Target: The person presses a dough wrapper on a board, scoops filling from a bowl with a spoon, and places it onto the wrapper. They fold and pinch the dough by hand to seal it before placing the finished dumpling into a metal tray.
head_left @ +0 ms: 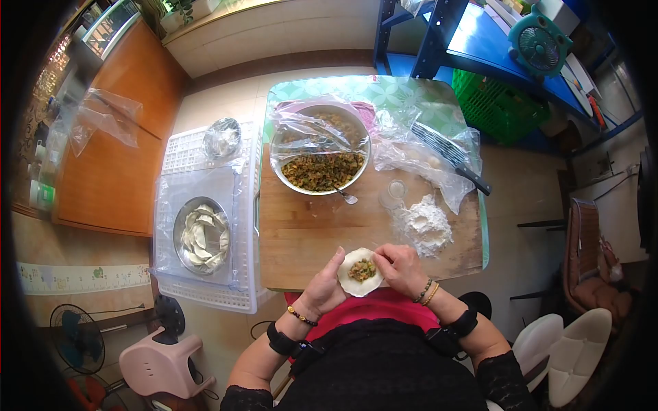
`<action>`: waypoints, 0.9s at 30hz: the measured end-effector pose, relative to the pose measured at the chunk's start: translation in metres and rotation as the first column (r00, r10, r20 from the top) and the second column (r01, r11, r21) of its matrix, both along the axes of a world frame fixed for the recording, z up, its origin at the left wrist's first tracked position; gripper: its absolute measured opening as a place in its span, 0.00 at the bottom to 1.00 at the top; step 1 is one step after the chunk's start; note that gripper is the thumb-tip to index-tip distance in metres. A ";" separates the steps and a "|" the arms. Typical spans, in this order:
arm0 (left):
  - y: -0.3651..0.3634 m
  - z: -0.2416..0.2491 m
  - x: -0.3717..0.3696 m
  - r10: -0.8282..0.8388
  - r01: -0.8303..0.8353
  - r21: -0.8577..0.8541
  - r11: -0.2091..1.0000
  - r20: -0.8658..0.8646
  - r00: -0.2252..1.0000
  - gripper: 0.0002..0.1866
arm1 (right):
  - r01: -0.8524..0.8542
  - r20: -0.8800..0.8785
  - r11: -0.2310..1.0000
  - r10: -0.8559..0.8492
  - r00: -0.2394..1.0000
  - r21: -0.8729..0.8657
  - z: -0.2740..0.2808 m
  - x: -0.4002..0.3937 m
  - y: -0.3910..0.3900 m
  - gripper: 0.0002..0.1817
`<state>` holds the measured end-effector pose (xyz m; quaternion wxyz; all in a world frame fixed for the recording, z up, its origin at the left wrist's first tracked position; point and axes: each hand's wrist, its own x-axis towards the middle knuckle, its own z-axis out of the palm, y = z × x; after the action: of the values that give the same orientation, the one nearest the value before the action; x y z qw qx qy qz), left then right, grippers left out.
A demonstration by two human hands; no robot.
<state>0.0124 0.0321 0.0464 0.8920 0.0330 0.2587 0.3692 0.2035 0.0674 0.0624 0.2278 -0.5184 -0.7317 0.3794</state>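
Note:
Between my hands lies a round dumpling wrapper (348, 281), flat and open, with a mound of chopped filling (362, 270) in its middle. My left hand (325, 288) supports the wrapper's left side, thumb pointing up along the edge. The fingers of my right hand (400, 267) pinch its upper right rim. Beyond them on the wooden board (308, 233) stands a large bowl of filling (322, 171), partly covered by clear plastic, with a spoon (349, 198) at its front edge. A heap of flour (428, 225) is right of the bowl, close to a small glass (395, 192).
A knife (473, 179) lies over plastic-covered dough (418, 162) at the board's back right. Folded dumplings (201, 236) fill part of a round metal tray on a white crate (252, 274) to the left. A pink stool (161, 363) stands at lower left.

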 end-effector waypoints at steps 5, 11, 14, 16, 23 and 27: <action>-0.001 -0.001 -0.001 -0.011 0.011 0.012 1.000 -0.003 1.000 0.33 | 0.034 -0.022 0.996 -0.032 0.999 0.088 -0.001 -0.002 0.000 0.10; -0.002 -0.004 0.002 0.000 0.000 0.024 1.000 0.001 1.000 0.32 | 0.053 -0.070 0.998 -0.055 0.996 -0.035 0.004 -0.001 0.000 0.10; -0.003 -0.001 0.003 0.008 -0.008 0.036 0.999 -0.017 1.000 0.31 | 0.050 -0.073 0.998 -0.053 0.996 -0.042 0.000 0.000 -0.001 0.09; -0.004 -0.002 0.003 0.000 0.002 0.046 0.999 -0.055 0.998 0.30 | 0.051 -0.084 0.997 -0.056 0.995 -0.055 -0.001 0.000 -0.003 0.09; -0.006 -0.007 0.005 -0.038 0.054 0.081 0.995 -0.190 0.981 0.29 | -0.061 -0.059 0.998 0.060 0.996 -0.011 0.000 -0.002 -0.005 0.08; -0.005 -0.003 0.005 -0.041 0.063 0.096 0.993 -0.213 0.976 0.30 | 0.012 -0.114 0.996 -0.022 0.993 -0.088 0.005 -0.005 -0.006 0.08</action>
<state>0.0171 0.0267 0.0433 0.8660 0.1242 0.3317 0.3528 0.1989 0.0615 0.0676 0.2501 -0.5112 -0.6958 0.4382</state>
